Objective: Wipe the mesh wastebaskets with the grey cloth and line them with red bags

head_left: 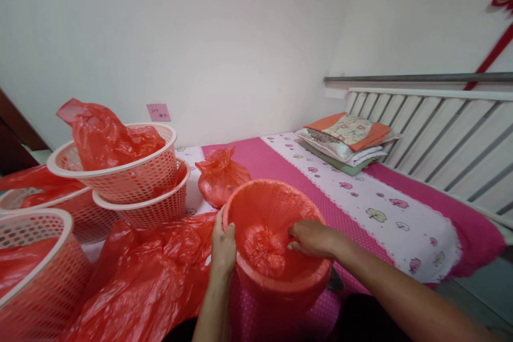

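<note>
In the head view a basket (282, 284) lined with a red plastic bag (264, 251) stands in front of me, its mouth tilted up toward me. My left hand (223, 246) is closed around the left side of its rim, thumb on the near side and fingers outside. Inside the mouth, on the right, is my right hand (311, 238), its fingers curled beside the bunched middle of the bag. Whether those fingers pinch the bag is unclear. Just behind the basket sits a tied red bag (221, 177), rounded and full.
To the left are a stacked white basket (114, 168), another basket (48, 262) and loose red plastic bags (160, 272). They rest on a pink bed cover (276, 165). Folded bedding (350, 133) lies by a white headboard (425, 133). A pink note (158, 112) is on the wall.
</note>
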Tool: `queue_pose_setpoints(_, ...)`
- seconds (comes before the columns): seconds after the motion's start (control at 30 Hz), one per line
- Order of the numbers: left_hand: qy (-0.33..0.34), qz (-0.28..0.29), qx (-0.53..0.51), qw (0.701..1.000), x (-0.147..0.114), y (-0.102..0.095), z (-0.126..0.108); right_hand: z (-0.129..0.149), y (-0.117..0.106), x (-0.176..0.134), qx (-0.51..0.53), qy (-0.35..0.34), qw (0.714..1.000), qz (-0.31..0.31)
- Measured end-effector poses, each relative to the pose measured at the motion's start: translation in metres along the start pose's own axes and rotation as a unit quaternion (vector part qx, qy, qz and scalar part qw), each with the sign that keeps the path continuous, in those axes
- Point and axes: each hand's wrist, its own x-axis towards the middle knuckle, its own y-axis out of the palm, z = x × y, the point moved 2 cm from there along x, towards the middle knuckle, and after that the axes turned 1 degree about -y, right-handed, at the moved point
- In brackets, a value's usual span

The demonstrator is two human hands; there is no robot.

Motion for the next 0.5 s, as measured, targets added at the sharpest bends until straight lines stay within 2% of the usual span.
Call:
queue_pose_setpoints(0.1, -0.002, -0.002, -0.01, 1.0, 0.001, 0.0, 0.001, 0.006, -0.008, -0.004, 0.005, -0.01, 0.999, 0.037)
queue_pose_setpoints(0.23, 0.005, 0.006, -0.011, 1.0, 0.002, 0.0, 0.002, 0.011, -0.017, -0.009, -0.008, -0.035, 0.999, -0.033)
queue_pose_setpoints(0.3, 0.007, 0.007, -0.012, 1.0, 0.002, 0.0, 0.002, 0.008, -0.015, -0.008, -0.049, -0.036, 0.996, -0.058)
queue_pose_setpoints(0.5, 0.016, 0.006, -0.013, 1.0, 0.002, -0.001, 0.005, -0.006, 0.004, 0.004, -0.114, -0.013, 0.992, -0.055)
